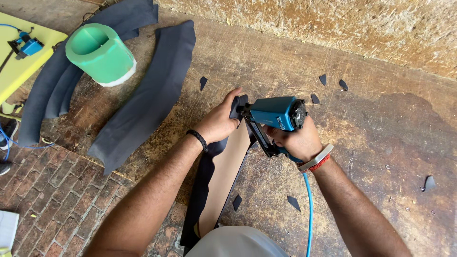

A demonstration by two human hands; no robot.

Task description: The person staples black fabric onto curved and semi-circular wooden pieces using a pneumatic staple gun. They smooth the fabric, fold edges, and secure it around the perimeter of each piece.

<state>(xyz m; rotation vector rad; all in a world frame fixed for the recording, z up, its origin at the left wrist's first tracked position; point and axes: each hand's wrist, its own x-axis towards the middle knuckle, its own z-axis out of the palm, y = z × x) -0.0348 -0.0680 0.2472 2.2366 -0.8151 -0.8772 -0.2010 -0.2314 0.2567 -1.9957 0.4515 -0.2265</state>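
- My right hand [296,141] was clenched around the grip of a blue pneumatic stapler [275,114], its nose pointing down at the top end of a long tan card strip [227,176].
- My left hand [218,123] pressed flat on that same end, fingers folding dark fabric [205,190] over the edge of the strip.
- The strip lay on the worn wooden bench [371,143], running from my hands back toward my body, with the fabric under it and showing along its left side.
- The card looked stiff but thin, likely to bend if lifted by one end; I judged it best held near the spot being fastened.
- The fabric seemed soft, limp and light, apt to slip off unless pinned by fingertips.
- The stapler looked solid and fairly heavy, tugged by its blue air hose [309,214].
- A mint-green foam cylinder [100,54] stood well apart, with curved dark fabric pieces [152,100] beside it and small dark offcuts [293,203] scattered about.
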